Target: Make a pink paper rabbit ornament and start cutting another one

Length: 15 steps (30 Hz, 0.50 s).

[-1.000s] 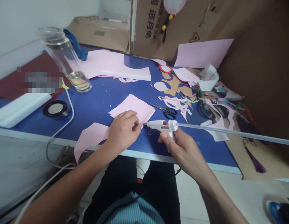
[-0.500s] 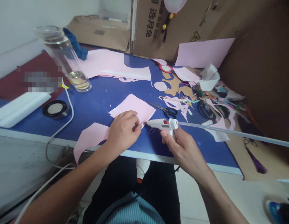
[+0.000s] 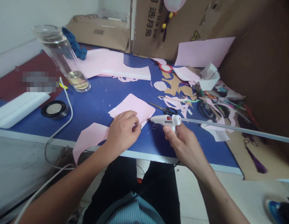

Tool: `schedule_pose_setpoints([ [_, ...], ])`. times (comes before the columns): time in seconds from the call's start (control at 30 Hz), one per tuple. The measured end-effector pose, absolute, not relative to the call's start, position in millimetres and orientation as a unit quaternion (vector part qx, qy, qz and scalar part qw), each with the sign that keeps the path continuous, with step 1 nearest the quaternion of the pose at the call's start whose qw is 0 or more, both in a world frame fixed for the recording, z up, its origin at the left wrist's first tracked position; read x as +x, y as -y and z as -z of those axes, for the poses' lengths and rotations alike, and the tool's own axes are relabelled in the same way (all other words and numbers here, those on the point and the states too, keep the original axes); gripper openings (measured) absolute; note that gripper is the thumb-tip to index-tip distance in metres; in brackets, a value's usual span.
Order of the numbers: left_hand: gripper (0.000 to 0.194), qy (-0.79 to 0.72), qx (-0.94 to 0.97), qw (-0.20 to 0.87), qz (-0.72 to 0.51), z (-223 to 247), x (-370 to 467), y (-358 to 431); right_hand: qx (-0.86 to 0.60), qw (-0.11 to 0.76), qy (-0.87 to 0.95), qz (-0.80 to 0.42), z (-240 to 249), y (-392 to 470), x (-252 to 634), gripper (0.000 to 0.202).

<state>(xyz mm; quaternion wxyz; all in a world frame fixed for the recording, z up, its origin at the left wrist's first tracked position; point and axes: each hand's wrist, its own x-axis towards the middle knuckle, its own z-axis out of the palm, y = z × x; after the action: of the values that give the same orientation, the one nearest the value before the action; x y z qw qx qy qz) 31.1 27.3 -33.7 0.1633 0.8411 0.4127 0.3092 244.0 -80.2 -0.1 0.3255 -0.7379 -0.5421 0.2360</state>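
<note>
On the blue tabletop (image 3: 93, 105) lies a square of pink paper (image 3: 132, 107). My left hand (image 3: 123, 130) rests on its near left part, fingers bent and pinching the paper's near edge. A white glue gun (image 3: 164, 120) is in my right hand (image 3: 179, 137), its tip at the right edge of the pink square. A long clear glue stick (image 3: 228, 126) sticks out of its back to the right. Fine strands of glue hang below the nozzle. Black scissors (image 3: 166, 110) lie just beyond the gun. A curved pink offcut (image 3: 90, 138) is beside my left wrist.
A tall glass (image 3: 76, 79) with some liquid, a black-and-silver round object (image 3: 54, 109) and a white cable (image 3: 69, 102) are at the left. Paper scraps (image 3: 172, 84) and tools lie on the right. Cardboard (image 3: 181, 28) stands at the back.
My right hand has moved the glue gun slightly right and up, so its tip is farther along the paper's right edge. My left hand has stayed in place.
</note>
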Motion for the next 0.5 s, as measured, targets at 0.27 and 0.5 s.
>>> schedule_pose_setpoints([
  [0.27,0.014,-0.411,0.842,0.168,-0.306,32,30,-27,-0.741,0.336,0.533,-0.231,1,73,248,0.050],
  [0.5,0.011,-0.411,0.843,0.167,-0.304,32,31,-27,-0.752,0.363,0.493,-0.245,4,69,251,0.055],
])
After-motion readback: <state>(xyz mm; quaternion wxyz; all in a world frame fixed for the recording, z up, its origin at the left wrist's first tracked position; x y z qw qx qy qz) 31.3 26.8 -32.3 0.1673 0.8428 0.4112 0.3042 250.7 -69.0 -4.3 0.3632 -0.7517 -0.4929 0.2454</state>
